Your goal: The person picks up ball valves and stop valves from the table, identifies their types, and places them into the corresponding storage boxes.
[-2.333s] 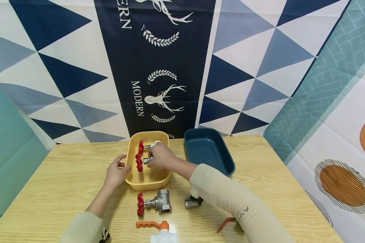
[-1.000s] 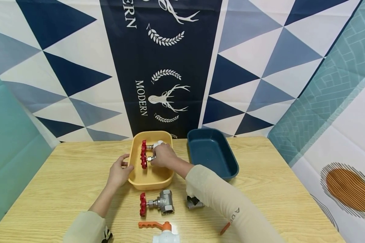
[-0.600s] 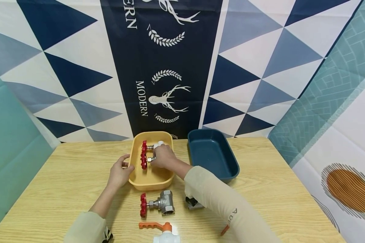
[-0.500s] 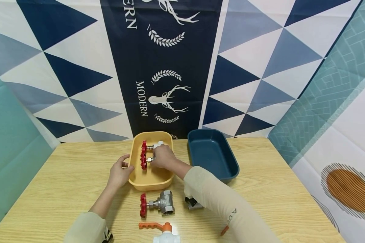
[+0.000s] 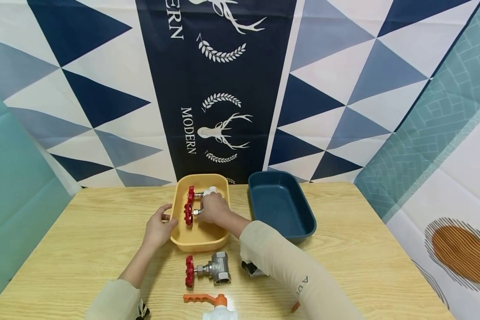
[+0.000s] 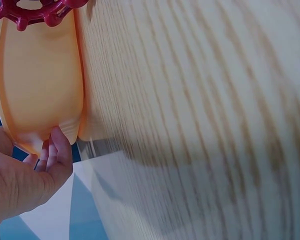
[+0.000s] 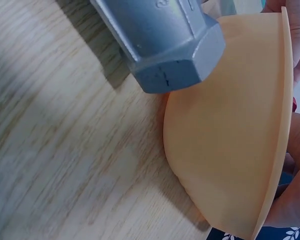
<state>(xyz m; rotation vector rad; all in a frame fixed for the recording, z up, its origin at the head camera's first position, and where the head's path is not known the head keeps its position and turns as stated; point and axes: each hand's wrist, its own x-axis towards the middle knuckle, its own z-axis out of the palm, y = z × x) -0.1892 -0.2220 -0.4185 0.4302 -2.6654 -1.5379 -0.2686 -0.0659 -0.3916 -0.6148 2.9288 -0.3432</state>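
Observation:
My left hand point(image 5: 157, 229) grips the left rim of the yellow bin point(image 5: 200, 246), thumb inside and fingers along the outer wall. In the bin, my right hand point(image 5: 215, 209) holds a handwheel valve by its body; the body is mostly hidden, and its red handwheel point(image 5: 189, 214) points left. Just behind it lies another red-wheeled valve with a white body point(image 5: 212, 190). The left wrist view shows the left hand point(image 6: 30, 175) pinching the bin's edge point(image 6: 80, 75). In the right wrist view, my right hand point(image 7: 295, 190) is partly behind the bin wall point(image 7: 230, 115).
A dark blue bin point(image 5: 282, 206) stands to the right. In front of the yellow bin lie a silver valve point(image 5: 220, 268) with a red handwheel and a white valve point(image 5: 220, 314) with an orange lever. The right sleeve point(image 5: 288, 262) covers most of a silver fitting and a red lever point(image 5: 296, 306).
Both hands keep their holds. The held valve's red handwheel has shifted slightly toward the front, and the right sleeve has moved left over the fitting and red lever. The head view has shifted slightly.

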